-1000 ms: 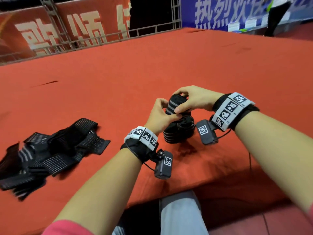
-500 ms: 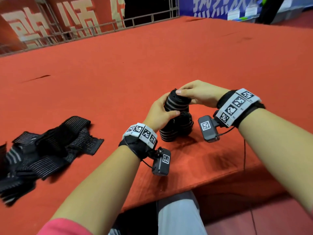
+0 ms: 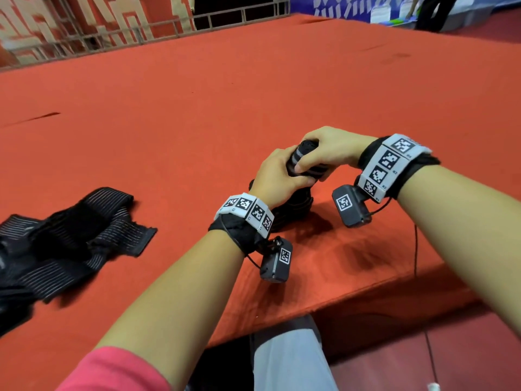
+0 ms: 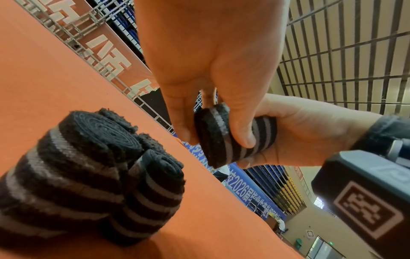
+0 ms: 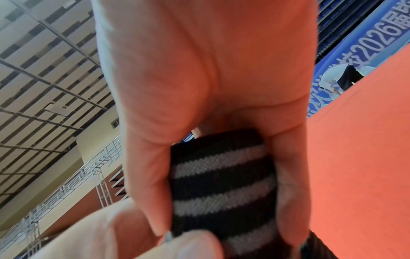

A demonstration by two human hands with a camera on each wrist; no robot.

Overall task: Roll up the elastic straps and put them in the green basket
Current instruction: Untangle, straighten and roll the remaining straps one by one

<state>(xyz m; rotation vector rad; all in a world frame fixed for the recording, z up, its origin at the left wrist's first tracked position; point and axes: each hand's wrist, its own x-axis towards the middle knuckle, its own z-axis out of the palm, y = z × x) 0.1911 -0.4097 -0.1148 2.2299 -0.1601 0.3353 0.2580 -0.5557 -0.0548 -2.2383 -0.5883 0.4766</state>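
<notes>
Black elastic with grey stripes, wound into a tight roll [image 3: 303,162], sits between both hands above the near part of the red cloth-covered table [image 3: 282,88]. The left hand [image 3: 277,176] curls its fingers and thumb round one end of this rolled strap [image 4: 235,135], thumb pressed on the striped side. The right hand [image 3: 328,149] closes over the other end from above, fingers and thumb wrapped round it; in the right wrist view the roll [image 5: 221,182] lies clamped between thumb and fingers [image 5: 288,184], its stripes running across. The roll is held clear of the cloth.

Directly under the hands, two finished rolls of the same black-and-grey striped elastic [image 4: 73,168] stand on end on the table, touching one another, the larger one beside a smaller one [image 4: 155,192]; the head view shows only a dark part of them [image 3: 293,206] below the left wrist.

Well to the left lies a loose heap of unrolled black striped straps [image 3: 64,244], flat and overlapping on the cloth.

Each wrist carries a white band with black square markers [image 3: 390,165] and a small black camera box [image 3: 351,206]. A metal truss railing [image 3: 141,26] runs along the far edge of the table, with red and blue banners behind.
</notes>
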